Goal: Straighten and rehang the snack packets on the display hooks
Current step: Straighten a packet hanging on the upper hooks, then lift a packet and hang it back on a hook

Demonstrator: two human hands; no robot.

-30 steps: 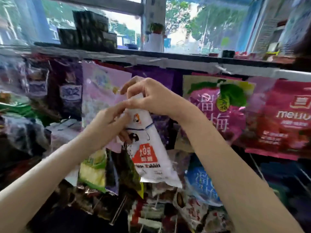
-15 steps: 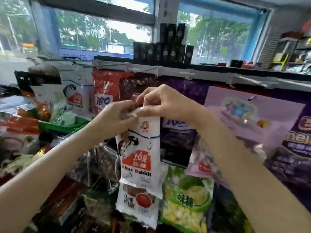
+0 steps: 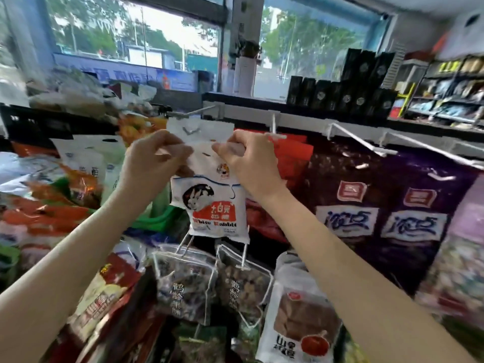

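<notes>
Two bare forearms reach up and forward from the bottom edge. Below the hands, two clear packets of dark snacks (image 3: 209, 281) hang on wire hooks, with a white pouch (image 3: 298, 318) to their right.

The left hand (image 3: 154, 161) and right hand (image 3: 246, 163) are level with each other, fingers curled and pinching the top corners of one white packet (image 3: 212, 200) printed with a rabbit. The packet hangs between and below the fingers, long axis upright, top edge stretched flat from hand to hand. Both hands are about equally near.

Just above and behind the fingers, a second white packet top (image 3: 200, 131) shows — it appears to sit on a metal hook (image 3: 188, 112) jutting from the white rail (image 3: 248, 115). The held packet's hang hole lies slightly below that hook's tip, so the next move is likely up and forward onto it. Whether the hole is lined up cannot be told.

To the right of the fingers, purple bags (image 3: 387, 205) hang under bare hooks; beyond the rail stand black boxes (image 3: 348, 85) and a window.
</notes>
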